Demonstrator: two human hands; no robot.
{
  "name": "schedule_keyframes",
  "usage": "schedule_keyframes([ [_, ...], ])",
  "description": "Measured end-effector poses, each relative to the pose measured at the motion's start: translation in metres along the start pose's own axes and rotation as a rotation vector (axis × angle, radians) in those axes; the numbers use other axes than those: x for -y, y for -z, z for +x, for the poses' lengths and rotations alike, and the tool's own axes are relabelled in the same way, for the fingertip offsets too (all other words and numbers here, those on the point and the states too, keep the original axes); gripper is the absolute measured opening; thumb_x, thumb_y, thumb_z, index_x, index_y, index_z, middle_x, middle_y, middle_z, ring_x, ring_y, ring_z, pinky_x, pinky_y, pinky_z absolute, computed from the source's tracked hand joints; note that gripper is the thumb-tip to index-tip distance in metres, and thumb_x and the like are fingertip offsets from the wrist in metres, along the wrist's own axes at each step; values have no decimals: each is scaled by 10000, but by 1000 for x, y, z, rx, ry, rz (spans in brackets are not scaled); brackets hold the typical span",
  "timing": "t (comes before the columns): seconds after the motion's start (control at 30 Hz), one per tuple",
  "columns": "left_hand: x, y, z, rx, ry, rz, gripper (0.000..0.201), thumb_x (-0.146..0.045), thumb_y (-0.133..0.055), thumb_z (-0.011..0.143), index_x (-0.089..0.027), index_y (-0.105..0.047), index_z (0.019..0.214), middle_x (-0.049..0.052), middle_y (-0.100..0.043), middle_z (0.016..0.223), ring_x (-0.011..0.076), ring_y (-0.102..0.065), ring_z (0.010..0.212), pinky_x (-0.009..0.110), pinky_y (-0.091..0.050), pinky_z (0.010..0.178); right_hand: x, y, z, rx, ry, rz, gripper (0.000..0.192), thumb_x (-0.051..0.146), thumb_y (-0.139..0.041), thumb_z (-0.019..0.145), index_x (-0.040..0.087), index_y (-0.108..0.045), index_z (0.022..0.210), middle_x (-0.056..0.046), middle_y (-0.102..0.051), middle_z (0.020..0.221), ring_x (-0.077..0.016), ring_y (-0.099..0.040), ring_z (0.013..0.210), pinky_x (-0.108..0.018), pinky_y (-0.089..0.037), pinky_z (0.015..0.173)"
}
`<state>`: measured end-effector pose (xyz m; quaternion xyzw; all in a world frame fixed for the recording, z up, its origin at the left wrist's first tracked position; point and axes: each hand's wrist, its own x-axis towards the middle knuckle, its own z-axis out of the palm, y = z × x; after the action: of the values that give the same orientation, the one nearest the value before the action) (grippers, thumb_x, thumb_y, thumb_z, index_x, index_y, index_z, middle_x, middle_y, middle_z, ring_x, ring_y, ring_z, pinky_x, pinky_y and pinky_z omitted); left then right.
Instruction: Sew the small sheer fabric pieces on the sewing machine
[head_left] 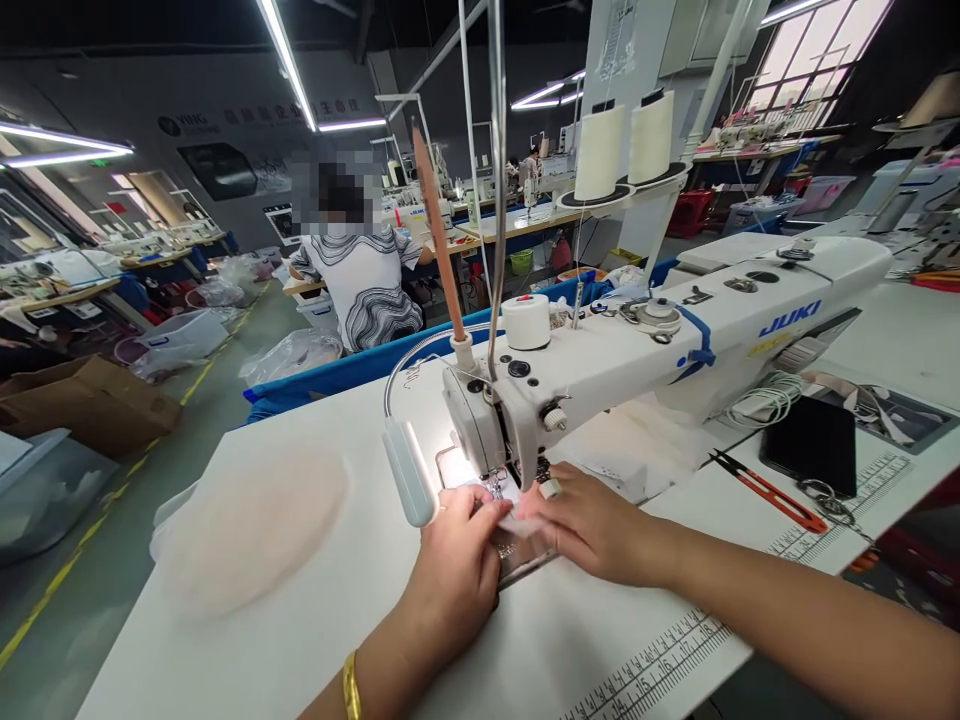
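We are in a large sewing workshop lit by strip lights, with rows of machines behind and a person in a striped top seated at the next station. Our own white table [285, 620] carries a white sewing machine [645, 340] whose arm runs away to the upper right. Printed rulers edge the table near us.

Under the needle lies a small pale fabric piece [517, 522], lit by the lamp at the machine's head. It sits between our two hands, right at the fingertips of both. Our left hand [457, 565] comes in from below, fingers curled and pinching the piece's left edge. Our right hand [592, 520] lies flat from the right, fingers close together and pressing the fabric down, a pale ring or thimble on one finger. Both hands are equally near; the piece appears to run across, from one hand to the other.

The machine's arm reads "JUKI" in blue. Lettering on the far wall is too small to read. To the right lie red thread snips [772, 495] and a dark phone [810, 445]; two white thread cones [626, 150] stand behind.
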<state>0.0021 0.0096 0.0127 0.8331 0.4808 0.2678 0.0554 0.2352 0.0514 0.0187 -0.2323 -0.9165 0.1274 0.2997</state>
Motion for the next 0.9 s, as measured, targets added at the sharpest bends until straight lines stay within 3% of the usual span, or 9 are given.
schedule_keyframes([
  [0.1, 4, 1, 7, 26, 34, -30, 286, -93, -487, 844, -215, -690, 1004, 73, -595, 940, 255, -547, 888, 369, -511, 778, -4, 0, 4, -124, -182, 189, 226, 286, -413, 1080, 208, -618, 1026, -84, -699, 976, -242, -614, 906, -360, -476, 820],
  [0.17, 5, -1, 11, 33, 64, -44, 126, -163, -532, 886, -211, -648, 876, 63, -576, 895, 253, -535, 880, 361, -506, 771, -5, -1, 7, -147, -288, 251, 261, 339, -411, 1087, 218, -577, 927, -55, -668, 885, -223, -598, 809, -336, -468, 753],
  [0.23, 7, -3, 14, 25, 84, -59, 103, -219, -567, 916, -208, -624, 831, 57, -578, 889, 252, -530, 888, 353, -497, 772, -5, -2, 8, -153, -334, 297, 310, 388, -403, 1095, 222, -542, 873, -33, -639, 830, -206, -577, 754, -317, -451, 714],
  [0.53, 11, -13, 14, -62, 77, -41, 207, -233, -648, 942, -208, -539, 768, 37, -547, 850, 236, -508, 872, 323, -467, 771, -2, -7, 10, -166, -335, 415, 380, 446, -382, 1106, 217, -529, 841, -6, -626, 775, -172, -562, 703, -280, -425, 681],
  [0.9, 9, -13, 12, -111, -13, 45, 205, -28, -524, 849, -209, -490, 758, 58, -584, 866, 235, -517, 843, 310, -428, 723, 0, -9, 12, -189, -349, 417, 363, 448, -411, 1102, 219, -530, 847, -6, -625, 781, -180, -572, 720, -290, -426, 694],
])
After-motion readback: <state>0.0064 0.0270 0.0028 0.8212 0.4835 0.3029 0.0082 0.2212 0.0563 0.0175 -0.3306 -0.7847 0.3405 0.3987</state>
